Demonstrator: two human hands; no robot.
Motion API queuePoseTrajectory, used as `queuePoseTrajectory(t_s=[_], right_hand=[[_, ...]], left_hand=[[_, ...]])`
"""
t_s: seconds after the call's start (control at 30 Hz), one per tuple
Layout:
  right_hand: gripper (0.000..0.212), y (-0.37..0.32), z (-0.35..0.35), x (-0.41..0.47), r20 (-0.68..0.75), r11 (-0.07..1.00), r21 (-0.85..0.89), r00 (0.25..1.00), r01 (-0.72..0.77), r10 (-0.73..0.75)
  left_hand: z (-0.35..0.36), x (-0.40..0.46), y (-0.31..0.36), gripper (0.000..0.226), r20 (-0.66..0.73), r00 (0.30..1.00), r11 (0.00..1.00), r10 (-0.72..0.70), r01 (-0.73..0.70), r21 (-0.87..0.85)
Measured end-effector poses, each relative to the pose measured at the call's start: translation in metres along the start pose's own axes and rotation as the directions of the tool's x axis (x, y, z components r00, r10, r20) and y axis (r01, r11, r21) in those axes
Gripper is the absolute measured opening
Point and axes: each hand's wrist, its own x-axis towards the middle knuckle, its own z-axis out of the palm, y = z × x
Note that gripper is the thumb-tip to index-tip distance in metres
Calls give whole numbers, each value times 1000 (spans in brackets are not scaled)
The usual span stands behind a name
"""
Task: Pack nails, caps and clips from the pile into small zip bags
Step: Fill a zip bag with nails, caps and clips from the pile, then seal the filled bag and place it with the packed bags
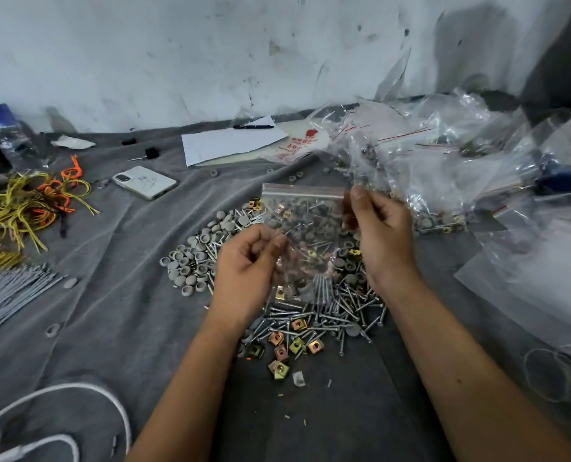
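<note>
A small clear zip bag (305, 215) with a red strip along its top hangs above the pile. My right hand (382, 235) pinches its upper right corner. My left hand (249, 268) pinches the bag's lower left part; nails, a gold clip and grey caps show inside it near the bottom. Below lies the pile on the grey cloth: grey caps (194, 261) on the left, silver nails (337, 305) in the middle, gold and copper clips (287, 345) at the near side.
A heap of filled and empty plastic bags (437, 168) lies to the right. A white phone (145, 182), white paper (230, 141) with a pen (253, 127), yellow and orange ties (21, 208) and grey rods (7, 291) lie on the left. A white cable (77, 391) curls near the front.
</note>
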Motion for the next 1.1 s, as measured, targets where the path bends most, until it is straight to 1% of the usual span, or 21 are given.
queuePoseTrajectory(t_s=[0.07, 0.1, 0.17, 0.2, 0.27, 0.37, 0.43, 0.5, 0.53, 0.57, 0.63, 0.67, 0.7, 0.73, 0.8, 0.83, 0.9, 0.97, 1.0, 1.03, 1.1], right_hand=[[37, -4, -2, -4, 151, 999, 7, 988, -42, 40], [44, -5, -3, -5, 235, 998, -49, 971, -36, 46], [39, -7, -7, -7, 306, 980, -200, 951, 22, 41], [28, -7, -7, -6, 300, 969, -240, 954, 54, 21], [8, -8, -9, -4, 233, 962, -258, 972, 91, -29], [13, -14, -41, 9, 68, 950, -295, 994, 104, -88], [21, -17, -72, 26, -28, 915, -392, 992, 99, -120], [26, -19, -104, 48, -134, 862, -504, 982, 51, -136], [26, -20, -119, 59, -179, 836, -548, 974, 21, -141], [26, -21, -132, 70, -204, 799, -601, 969, -12, -139], [24, -20, -156, 87, -180, 639, -765, 979, -82, -90], [22, -19, -165, 91, -150, 541, -835, 988, -106, -39], [21, -20, -174, 93, -133, 465, -876, 991, -123, 11], [19, -22, -181, 93, -131, 434, -890, 990, -137, 45], [13, -28, -197, 87, -145, 427, -892, 989, -147, 36], [11, -33, -204, 83, -140, 407, -903, 990, -140, 32], [9, -42, -223, 74, -114, 325, -935, 989, -140, 96], [12, -50, -241, 64, -125, 252, -953, 977, -167, 172], [13, -54, -249, 60, -152, 222, -957, 975, -186, 165], [20, -57, -257, 57, -184, 191, -959, 974, -207, 135], [47, -62, -269, 52, -218, 94, -969, 968, -230, 124]], left_hand=[[5, -1, 2, 20, -68, 997, 999, 27, -29, -21], [9, -1, 5, 22, -117, 993, 999, 27, -31, -36], [22, 4, 10, 22, -193, 981, 996, 14, -30, -81], [27, 6, 11, 21, -211, 977, 994, 5, -28, -105], [40, 14, 14, 22, -221, 975, 992, -11, -18, -128], [83, 33, 18, 24, -211, 974, 990, -85, 58, -131], [118, 47, 23, 20, -177, 978, 990, -108, 90, -109], [155, 60, 28, 11, -159, 985, 998, -69, 67, -21], [171, 64, 30, 6, -155, 988, 997, -21, 32, 68], [185, 66, 32, 19, -172, 983, 974, 64, -24, 227], [206, 68, 31, 45, -92, 954, 827, 285, -197, 526], [215, 68, 30, 49, 7, 936, 741, 352, -283, 609], [223, 67, 30, 47, 137, 918, 672, 371, -368, 643], [230, 68, 26, 44, 268, 895, 616, 355, -440, 653], [237, 67, 20, 44, 439, 864, 540, 249, -500, 678], [238, 66, 16, 49, 465, 864, 520, 191, -491, 699], [240, 66, 12, 54, 466, 877, 529, 116, -452, 719], [242, 64, 13, 52, 450, 886, 529, 111, -436, 728], [244, 62, 15, 48, 436, 889, 532, 140, -439, 724], [248, 58, 18, 40, 416, 889, 545, 190, -448, 708], [260, 48, 22, 23, 380, 890, 625, 251, -449, 639]])
